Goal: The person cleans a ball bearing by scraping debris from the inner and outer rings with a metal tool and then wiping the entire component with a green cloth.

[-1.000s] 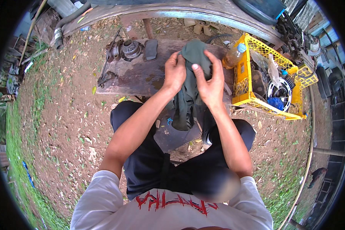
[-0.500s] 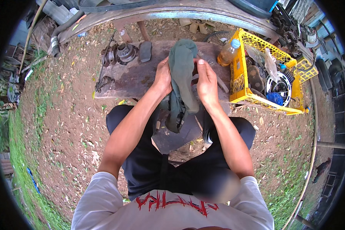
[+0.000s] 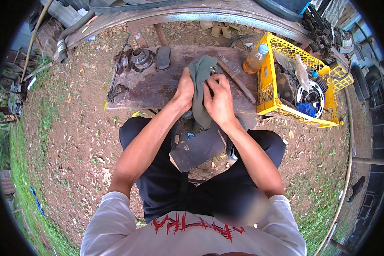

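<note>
My left hand [image 3: 183,88] is closed on a dark green cloth [image 3: 203,64] from its left side, over a wooden board table [image 3: 145,91]. My right hand [image 3: 217,97] has curled fingers pressed on the cloth's right side, beside a small metal piece [image 3: 213,70] partly wrapped in it; most of that piece is hidden. A long flat bar [image 3: 239,83] lies diagonally just right of my hands. At the left of the board are a metal hub [image 3: 139,59], a dark flat pad [image 3: 163,59] and a thin rod [image 3: 115,72].
A yellow crate [image 3: 264,85] of parts stands right, beside a bottle of amber liquid [image 3: 252,62]. A long bench [image 3: 187,17] crosses behind. A lower dark board [image 3: 196,151] between my knees bears a small blue clip [image 3: 190,135]. Machinery [image 3: 324,38] is at the back right.
The cloth is bunched lower and shorter, uncovering more of the bar and a metal piece. My right hand has moved slightly left, its fingers now curled on the cloth.
</note>
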`<state>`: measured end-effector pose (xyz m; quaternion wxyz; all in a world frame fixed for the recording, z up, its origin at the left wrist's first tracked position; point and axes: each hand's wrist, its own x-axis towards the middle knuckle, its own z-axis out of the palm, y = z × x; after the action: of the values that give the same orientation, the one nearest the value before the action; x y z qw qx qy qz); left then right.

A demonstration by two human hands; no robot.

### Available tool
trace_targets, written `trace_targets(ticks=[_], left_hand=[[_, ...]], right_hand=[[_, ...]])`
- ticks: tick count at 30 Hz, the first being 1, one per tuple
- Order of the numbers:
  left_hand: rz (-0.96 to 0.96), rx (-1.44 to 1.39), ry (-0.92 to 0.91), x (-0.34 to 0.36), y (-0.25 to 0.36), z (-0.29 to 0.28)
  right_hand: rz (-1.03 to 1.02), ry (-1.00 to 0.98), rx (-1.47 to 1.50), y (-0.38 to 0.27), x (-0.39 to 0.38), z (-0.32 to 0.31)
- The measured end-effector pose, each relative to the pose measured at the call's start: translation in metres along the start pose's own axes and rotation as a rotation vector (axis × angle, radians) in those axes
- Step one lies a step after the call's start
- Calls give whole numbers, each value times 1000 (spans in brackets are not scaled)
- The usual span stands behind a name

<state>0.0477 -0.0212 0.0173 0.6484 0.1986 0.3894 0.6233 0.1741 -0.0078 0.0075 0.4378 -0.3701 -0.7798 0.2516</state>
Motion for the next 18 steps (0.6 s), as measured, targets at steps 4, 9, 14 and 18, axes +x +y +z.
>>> trace_targets(ticks=[4,9,14,18], left_hand=[[110,-6,-66,-6,2,3],[207,135,204,6,-5,-12],[313,269,314,2,4,-9],[329,386,353,0,6,-3]], right_hand=[[-98,20,-213,-14,5,1],[-190,-66,153,-6,18,-13],[187,118,251,10,32,-19],[429,-2,583,32,35,-4]])
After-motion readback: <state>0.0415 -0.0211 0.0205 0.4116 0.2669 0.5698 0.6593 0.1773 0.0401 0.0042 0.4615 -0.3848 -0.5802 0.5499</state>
